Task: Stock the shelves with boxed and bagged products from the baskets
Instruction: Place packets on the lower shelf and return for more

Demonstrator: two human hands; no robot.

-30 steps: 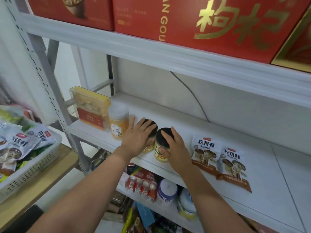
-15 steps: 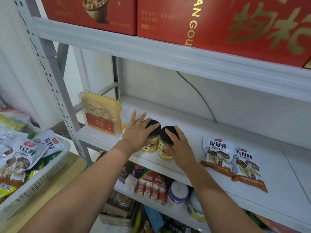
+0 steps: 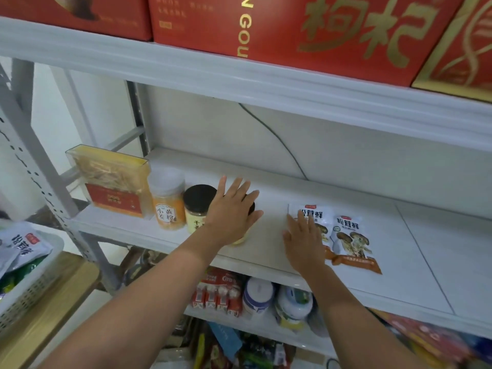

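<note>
Shelf board [image 3: 346,235]: white, smooth, a dull matt face, looks like laminate
Upright post [image 3: 40,187]: grey painted metal, punched with holes
Red boxes [image 3: 279,30]: card, satin finish, gold lettering that shines
Clear box [image 3: 106,177]: hard see-through plastic, glossy
Pale-lidded jar [image 3: 167,201]: clear plastic, cloudy lid, paper-like label
Black-lidded jar [image 3: 198,206]: matt black lid, clear wall, glass or plastic I cannot tell
Pouches [image 3: 351,241]: plastic film, slick, catching the light
Basket [image 3: 29,291]: white moulded plastic, lattice walls
Desk [image 3: 53,315]: wood-look top, faint sheen

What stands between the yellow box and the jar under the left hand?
Head view: two jars, a white-capped orange jar by the yellow box, then a black-lidded jar by the left hand.
</note>
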